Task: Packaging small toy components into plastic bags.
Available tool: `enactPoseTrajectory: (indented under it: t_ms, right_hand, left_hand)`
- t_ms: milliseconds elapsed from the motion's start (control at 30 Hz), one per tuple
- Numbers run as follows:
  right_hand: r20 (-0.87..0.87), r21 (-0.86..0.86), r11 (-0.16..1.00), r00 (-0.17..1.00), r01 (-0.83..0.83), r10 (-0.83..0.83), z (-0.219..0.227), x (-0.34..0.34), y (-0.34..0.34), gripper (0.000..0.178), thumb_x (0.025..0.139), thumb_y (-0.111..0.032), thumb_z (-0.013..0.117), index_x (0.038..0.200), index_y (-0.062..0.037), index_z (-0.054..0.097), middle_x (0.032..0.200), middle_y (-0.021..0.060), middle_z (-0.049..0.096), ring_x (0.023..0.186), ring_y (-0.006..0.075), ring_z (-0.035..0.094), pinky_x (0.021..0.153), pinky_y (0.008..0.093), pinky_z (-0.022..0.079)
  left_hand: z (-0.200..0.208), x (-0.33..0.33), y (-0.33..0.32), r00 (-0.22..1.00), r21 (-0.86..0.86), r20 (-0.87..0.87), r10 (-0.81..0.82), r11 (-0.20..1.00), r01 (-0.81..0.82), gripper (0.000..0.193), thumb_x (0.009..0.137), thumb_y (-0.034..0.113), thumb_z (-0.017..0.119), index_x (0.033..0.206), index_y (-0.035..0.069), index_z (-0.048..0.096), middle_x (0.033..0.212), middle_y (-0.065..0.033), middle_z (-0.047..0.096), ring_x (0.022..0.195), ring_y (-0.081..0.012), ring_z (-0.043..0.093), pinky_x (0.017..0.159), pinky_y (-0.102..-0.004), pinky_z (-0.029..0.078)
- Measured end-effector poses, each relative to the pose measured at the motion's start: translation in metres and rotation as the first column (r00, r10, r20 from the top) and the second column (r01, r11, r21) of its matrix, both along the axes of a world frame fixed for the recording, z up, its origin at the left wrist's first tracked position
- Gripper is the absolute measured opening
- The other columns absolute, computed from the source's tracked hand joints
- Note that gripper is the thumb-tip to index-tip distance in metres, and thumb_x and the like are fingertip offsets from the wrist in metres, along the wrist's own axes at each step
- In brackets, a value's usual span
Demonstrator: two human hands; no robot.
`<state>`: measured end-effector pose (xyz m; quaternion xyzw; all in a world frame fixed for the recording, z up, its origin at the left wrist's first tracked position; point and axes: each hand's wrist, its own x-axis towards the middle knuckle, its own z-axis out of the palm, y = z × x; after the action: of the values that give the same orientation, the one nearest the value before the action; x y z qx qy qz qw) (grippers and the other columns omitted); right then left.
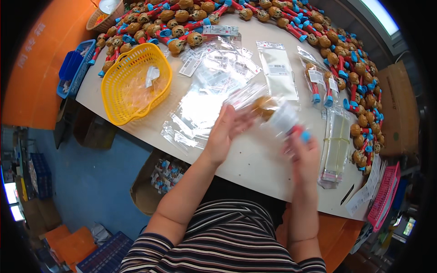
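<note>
Right hand (304, 152) pinches the red-and-blue end of a brown-headed toy stick (277, 116). Its long axis runs to 10 o'clock into a clear plastic bag (248, 95), left hand (226, 129) loosely curled on the bag, both blurred.

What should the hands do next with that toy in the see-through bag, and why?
Probably push the toy the rest of the way into the clear bag. Its blue and red end seems to stick out by the right hand, while the left hand steadies the bag. The picture is blurred, so this is a guess.
</note>
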<state>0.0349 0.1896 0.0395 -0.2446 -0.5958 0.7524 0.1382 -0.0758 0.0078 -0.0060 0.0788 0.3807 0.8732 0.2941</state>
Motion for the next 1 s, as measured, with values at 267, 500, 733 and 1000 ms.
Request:
enactPoseTrajectory:
  t_ms: [267, 500, 733, 1000]
  right_hand:
    - [-0.021, 0.13, 0.949, 0.957, 0.288, -0.288, -0.003, -0.087, 0.17, 0.04, 0.092, -0.027, 0.069, 0.118, 0.0018, 0.058, 0.101, 0.009, 0.067, 0.082, 0.0155, 0.067, 0.072, 0.0255, 0.057]
    - [0.088, 0.765, 0.609, 0.902, 0.211, -0.423, 0.034, -0.046, 0.092, 0.039, 0.095, -0.03, 0.064, 0.112, 0.0049, 0.06, 0.09, 0.0102, 0.067, 0.073, 0.0128, 0.065, 0.061, 0.0251, 0.054]
    - [0.324, 0.07, 0.945, 0.904, -0.318, 0.28, 0.01, -0.053, -0.001, 0.033, 0.098, -0.028, 0.059, 0.101, 0.0042, 0.064, 0.083, 0.0104, 0.068, 0.064, 0.0125, 0.065, 0.059, 0.024, 0.055]
    - [0.341, -0.199, 0.873, 0.803, -0.446, 0.488, 0.0, -0.059, -0.039, 0.038, 0.1, -0.031, 0.056, 0.111, 0.0054, 0.062, 0.094, 0.013, 0.069, 0.078, 0.017, 0.07, 0.068, 0.0255, 0.058]
  left_hand:
    - [0.022, -0.015, -0.007, 0.388, -0.604, -0.768, -0.509, 0.375, -0.703, 0.044, 0.079, 0.021, 0.076, 0.119, 0.007, 0.063, 0.125, -0.0143, 0.063, 0.121, -0.0363, 0.056, 0.1, -0.0388, 0.046]
    - [0.021, -0.008, 0.001, 0.702, -0.761, -0.633, -0.325, 0.426, -0.489, 0.012, 0.081, 0.012, 0.073, 0.089, 0.004, 0.068, 0.111, -0.0126, 0.068, 0.107, -0.0292, 0.063, 0.088, -0.0373, 0.052]
    - [0.005, -0.025, -0.006, 0.273, -0.367, -0.89, -0.365, 0.218, -0.904, 0.028, 0.08, 0.012, 0.074, 0.104, 0.0, 0.066, 0.11, -0.0164, 0.068, 0.095, -0.0331, 0.067, 0.081, -0.0403, 0.053]
    - [0.022, -0.017, -0.009, 0.217, -0.317, -0.895, -0.389, 0.215, -0.924, 0.026, 0.086, 0.013, 0.067, 0.11, 0.004, 0.065, 0.113, -0.0161, 0.067, 0.104, -0.0352, 0.064, 0.087, -0.0392, 0.052]
